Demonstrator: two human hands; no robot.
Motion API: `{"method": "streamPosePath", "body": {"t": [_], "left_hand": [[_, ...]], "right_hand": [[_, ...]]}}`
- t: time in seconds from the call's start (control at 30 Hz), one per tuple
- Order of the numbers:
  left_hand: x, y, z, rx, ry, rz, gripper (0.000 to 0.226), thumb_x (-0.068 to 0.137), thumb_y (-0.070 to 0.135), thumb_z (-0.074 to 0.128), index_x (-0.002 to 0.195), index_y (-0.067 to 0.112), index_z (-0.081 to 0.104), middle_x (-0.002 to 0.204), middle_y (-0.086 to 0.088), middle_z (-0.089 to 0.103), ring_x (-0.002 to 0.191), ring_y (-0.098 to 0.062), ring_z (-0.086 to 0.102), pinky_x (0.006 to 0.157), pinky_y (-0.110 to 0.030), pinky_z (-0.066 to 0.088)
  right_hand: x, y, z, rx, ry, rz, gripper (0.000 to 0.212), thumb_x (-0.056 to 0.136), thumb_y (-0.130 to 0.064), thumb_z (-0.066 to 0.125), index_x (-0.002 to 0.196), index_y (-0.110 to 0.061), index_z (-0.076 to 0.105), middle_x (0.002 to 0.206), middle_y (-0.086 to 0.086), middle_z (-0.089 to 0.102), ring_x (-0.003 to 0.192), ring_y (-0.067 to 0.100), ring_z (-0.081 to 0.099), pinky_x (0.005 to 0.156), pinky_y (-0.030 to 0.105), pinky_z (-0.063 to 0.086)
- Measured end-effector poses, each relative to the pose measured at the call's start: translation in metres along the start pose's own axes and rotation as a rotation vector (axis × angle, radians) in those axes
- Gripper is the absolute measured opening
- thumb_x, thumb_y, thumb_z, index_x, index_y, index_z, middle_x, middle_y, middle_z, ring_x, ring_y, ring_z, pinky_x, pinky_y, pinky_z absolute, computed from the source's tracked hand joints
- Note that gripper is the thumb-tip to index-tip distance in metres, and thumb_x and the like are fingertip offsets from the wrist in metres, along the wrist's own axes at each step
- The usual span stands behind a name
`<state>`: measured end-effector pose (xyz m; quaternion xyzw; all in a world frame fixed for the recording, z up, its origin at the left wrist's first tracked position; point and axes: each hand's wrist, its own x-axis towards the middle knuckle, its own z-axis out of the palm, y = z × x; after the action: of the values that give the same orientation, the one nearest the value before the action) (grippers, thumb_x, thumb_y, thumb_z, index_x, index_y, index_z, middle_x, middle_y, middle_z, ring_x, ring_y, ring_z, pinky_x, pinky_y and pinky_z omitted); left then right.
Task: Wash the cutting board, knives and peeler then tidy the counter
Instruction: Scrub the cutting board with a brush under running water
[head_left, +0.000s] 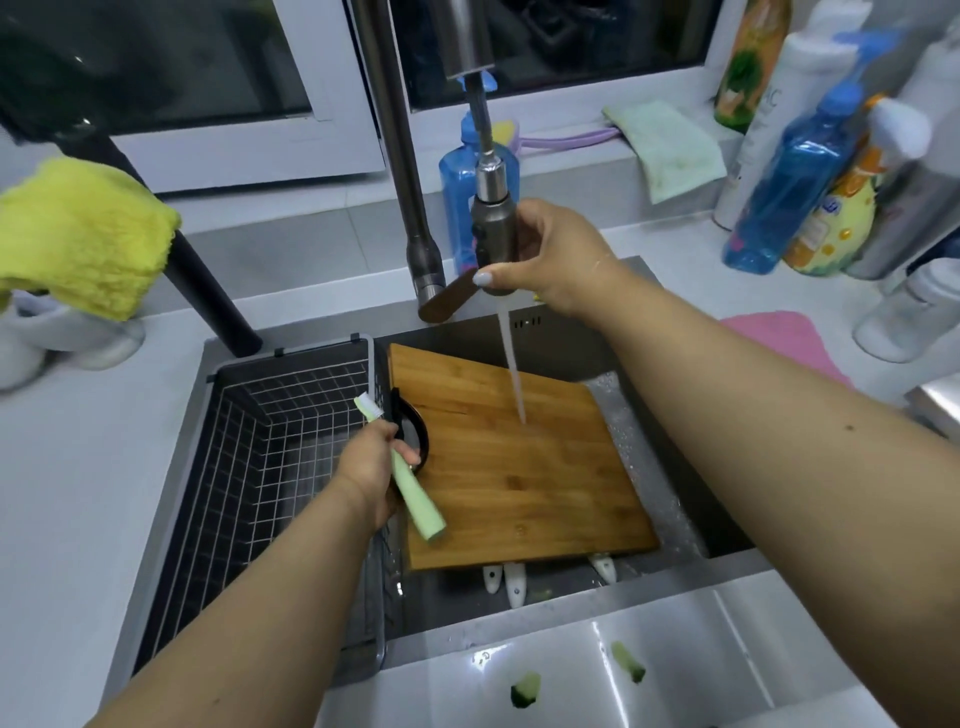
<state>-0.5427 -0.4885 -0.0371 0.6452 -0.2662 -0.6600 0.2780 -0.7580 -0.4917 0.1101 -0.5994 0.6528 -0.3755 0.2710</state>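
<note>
Right hand (545, 254) grips the sprayer (493, 228); left hand (376, 467) holds the peeler (415, 493); the wet cutting board (519, 457) looks stiff, heavy, slippery; grip its edges.

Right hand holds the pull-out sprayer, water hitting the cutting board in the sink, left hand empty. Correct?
Not quite. In the head view the left hand is not empty: it grips a pale green brush. The rest stands: the right hand holds the sprayer, and water lands on the cutting board in the sink.
</note>
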Motion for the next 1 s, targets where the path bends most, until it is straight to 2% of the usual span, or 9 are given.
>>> {"method": "streamPosePath", "body": {"t": [0.07,0.13,0.4,0.53,0.7,0.77,0.83,0.93,1.0], "left_hand": [[0.000,-0.001,0.002,0.008,0.019,-0.001,0.044,0.098,0.029,0.039,0.060,0.011,0.051,0.053,-0.005,0.049,0.070,-0.022,0.049,0.100,-0.043,0.041],[-0.001,0.000,0.003,-0.002,0.026,-0.008,0.036,0.098,0.027,0.040,0.070,0.011,0.055,0.045,-0.001,0.047,0.066,-0.021,0.049,0.099,-0.044,0.042],[0.000,0.003,0.006,0.023,0.026,0.011,0.045,0.098,0.028,0.038,0.058,0.011,0.050,0.041,-0.002,0.047,0.063,-0.021,0.047,0.079,-0.036,0.042],[-0.004,0.005,0.009,0.073,0.010,0.054,0.055,0.100,0.030,0.033,0.055,0.006,0.053,0.052,-0.009,0.055,0.069,-0.022,0.049,0.064,-0.032,0.040],[-0.005,0.007,0.011,0.139,0.017,0.050,0.066,0.101,0.036,0.028,0.052,0.002,0.056,0.064,-0.015,0.059,0.075,-0.024,0.053,0.064,-0.032,0.041],[-0.004,0.006,0.011,0.143,0.013,0.045,0.067,0.101,0.037,0.027,0.054,0.001,0.057,0.062,-0.015,0.059,0.074,-0.023,0.052,0.062,-0.031,0.041],[-0.004,0.007,0.010,0.138,0.023,0.036,0.064,0.101,0.037,0.028,0.060,0.000,0.059,0.056,-0.013,0.061,0.074,-0.024,0.053,0.063,-0.031,0.043],[-0.003,0.010,0.013,0.111,0.054,0.015,0.042,0.099,0.037,0.034,0.089,0.005,0.059,0.074,-0.016,0.068,0.085,-0.029,0.060,0.079,-0.039,0.052],[-0.004,0.010,0.014,0.115,0.075,0.015,0.031,0.098,0.037,0.038,0.095,0.012,0.055,0.096,-0.016,0.064,0.093,-0.031,0.060,0.091,-0.046,0.051]], "right_hand": [[0.001,-0.003,0.006,0.013,0.034,-0.023,0.045,0.074,-0.030,0.079,0.113,-0.021,0.056,0.101,-0.008,0.063,0.093,0.008,0.060,0.078,0.020,0.049],[0.000,-0.008,0.007,0.050,0.065,-0.049,0.041,0.076,-0.030,0.077,0.111,-0.022,0.056,0.097,-0.013,0.061,0.089,0.004,0.058,0.071,0.014,0.046],[0.002,-0.031,-0.002,0.176,0.186,-0.182,0.033,0.083,-0.031,0.071,0.112,-0.022,0.059,0.084,-0.023,0.057,0.075,-0.011,0.057,0.063,0.002,0.044],[0.002,-0.044,-0.005,0.185,0.261,-0.281,0.019,0.086,-0.033,0.067,0.101,-0.025,0.060,0.084,-0.013,0.059,0.080,0.003,0.059,0.072,0.018,0.054],[0.002,-0.044,-0.006,0.135,0.318,-0.313,0.018,0.092,-0.038,0.056,0.097,-0.022,0.062,0.090,0.002,0.062,0.086,0.013,0.059,0.076,0.026,0.053],[-0.003,-0.028,-0.001,0.267,0.298,-0.230,0.034,0.101,-0.037,0.037,0.103,-0.016,0.064,0.089,-0.001,0.061,0.084,0.010,0.058,0.074,0.016,0.049],[-0.015,0.002,0.017,0.378,0.333,-0.003,0.041,0.103,-0.037,0.025,0.109,-0.018,0.061,0.087,-0.007,0.057,0.081,0.004,0.055,0.067,0.007,0.044],[-0.049,0.060,0.069,0.281,0.310,0.385,0.034,0.102,-0.040,0.029,0.094,-0.021,0.056,0.079,-0.004,0.054,0.078,0.015,0.055,0.064,0.028,0.045],[-0.078,0.078,0.106,0.160,0.046,0.447,0.028,0.099,-0.044,0.035,0.091,-0.023,0.052,0.080,-0.005,0.054,0.079,0.016,0.054,0.067,0.034,0.048]]}}
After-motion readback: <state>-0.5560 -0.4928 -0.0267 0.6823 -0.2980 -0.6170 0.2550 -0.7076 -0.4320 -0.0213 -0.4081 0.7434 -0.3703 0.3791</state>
